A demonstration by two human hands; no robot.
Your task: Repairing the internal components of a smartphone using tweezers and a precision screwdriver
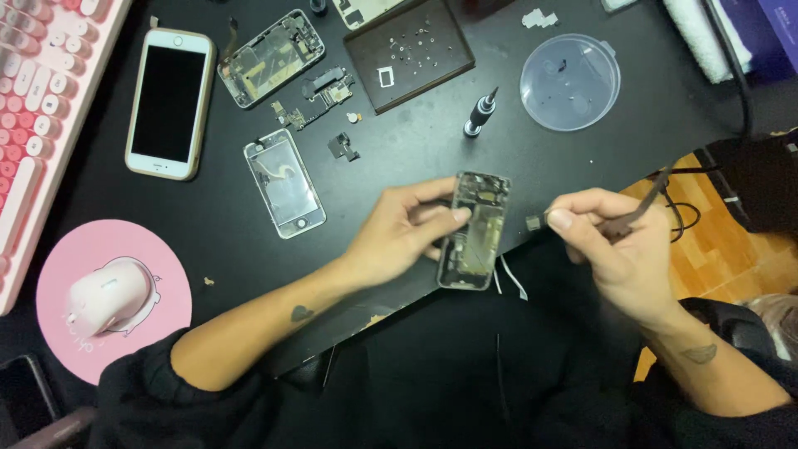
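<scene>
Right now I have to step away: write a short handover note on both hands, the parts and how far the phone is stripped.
Left hand: holds the opened phone shell at the desk edge.
Right hand: pinches tweezers with a small part at the tips, beside the shell.
Already out: board, screws on the brown tray, another frame. Screwdriver lies above the shell.
Left: parts remain inside the shell; which ones cannot be told.

The pink keyboard runs off the left edge. Screws on the dark tray are too small to tell apart. A dark phone is cut off near left.
</scene>
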